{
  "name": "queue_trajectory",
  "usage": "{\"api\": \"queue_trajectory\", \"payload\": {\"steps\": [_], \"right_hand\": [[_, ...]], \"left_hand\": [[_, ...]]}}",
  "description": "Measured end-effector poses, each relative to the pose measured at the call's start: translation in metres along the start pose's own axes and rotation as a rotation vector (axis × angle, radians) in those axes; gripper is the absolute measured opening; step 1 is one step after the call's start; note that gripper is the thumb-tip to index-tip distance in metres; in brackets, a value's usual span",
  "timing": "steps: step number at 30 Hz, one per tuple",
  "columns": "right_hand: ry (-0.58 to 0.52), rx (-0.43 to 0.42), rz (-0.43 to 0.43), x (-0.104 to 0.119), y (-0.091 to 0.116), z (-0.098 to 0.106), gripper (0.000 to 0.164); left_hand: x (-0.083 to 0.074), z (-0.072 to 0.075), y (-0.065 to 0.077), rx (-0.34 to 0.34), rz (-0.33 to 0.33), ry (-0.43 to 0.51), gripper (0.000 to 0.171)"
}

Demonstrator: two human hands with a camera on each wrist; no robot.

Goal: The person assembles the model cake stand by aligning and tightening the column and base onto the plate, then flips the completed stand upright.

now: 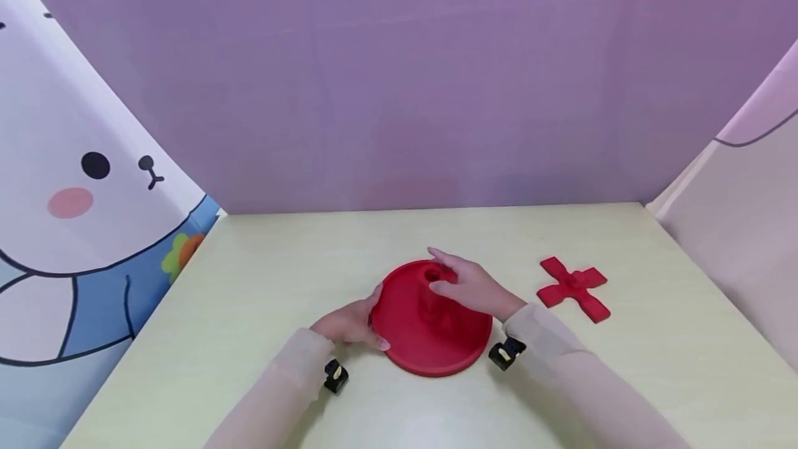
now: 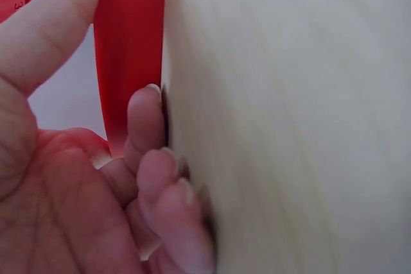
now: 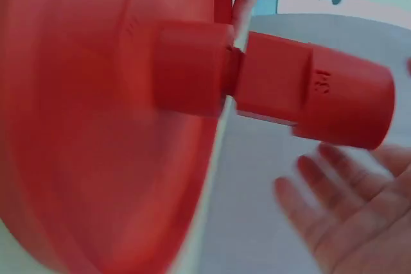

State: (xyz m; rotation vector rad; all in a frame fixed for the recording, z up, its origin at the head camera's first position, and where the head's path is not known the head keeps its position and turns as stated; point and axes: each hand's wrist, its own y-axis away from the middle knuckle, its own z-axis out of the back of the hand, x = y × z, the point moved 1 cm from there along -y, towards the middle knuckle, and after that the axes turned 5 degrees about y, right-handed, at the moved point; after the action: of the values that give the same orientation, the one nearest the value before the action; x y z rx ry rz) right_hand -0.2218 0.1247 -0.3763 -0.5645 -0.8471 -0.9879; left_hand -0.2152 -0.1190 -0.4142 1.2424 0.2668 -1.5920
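Note:
A red round base with a raised rim [image 1: 430,352] lies on the table. From its middle rises a short socket [image 3: 189,68], and a red stepped post marked with a number [image 3: 347,97] stands on it, slightly tilted where the two meet. My left hand [image 1: 349,321] holds the base by its left edge; the thumb is at the rim and the curled fingers lie beside it, close to the tabletop. Beside the top of the post is my right hand [image 1: 476,289]. Its fingers are spread and relaxed, and a gap shows between them and the post in the right wrist view.
A red four-armed cross piece [image 1: 572,286] lies on the table to the right of the base. The pale table [image 1: 280,241] ends at a purple cloth backdrop [image 1: 399,89]. A printed cartoon cloth [image 1: 93,248] hangs at the left side.

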Motion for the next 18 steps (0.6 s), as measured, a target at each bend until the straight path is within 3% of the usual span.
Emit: {"api": "queue_trajectory", "payload": {"steps": [5, 14, 18], "right_hand": [[-0.264, -0.004, -0.024, -0.021, 0.001, -0.002, 0.06], [-0.392, 0.049, 0.0, -0.037, -0.003, -0.009, 0.07], [-0.393, 0.014, -0.021, -0.038, -0.005, -0.013, 0.067]], "left_hand": [[0.0, -0.001, 0.0, -0.014, 0.023, -0.033, 0.112], [-0.002, -0.001, 0.002, -0.013, 0.03, 0.001, 0.11], [-0.002, -0.001, 0.001, -0.011, 0.029, 0.01, 0.11]]}}
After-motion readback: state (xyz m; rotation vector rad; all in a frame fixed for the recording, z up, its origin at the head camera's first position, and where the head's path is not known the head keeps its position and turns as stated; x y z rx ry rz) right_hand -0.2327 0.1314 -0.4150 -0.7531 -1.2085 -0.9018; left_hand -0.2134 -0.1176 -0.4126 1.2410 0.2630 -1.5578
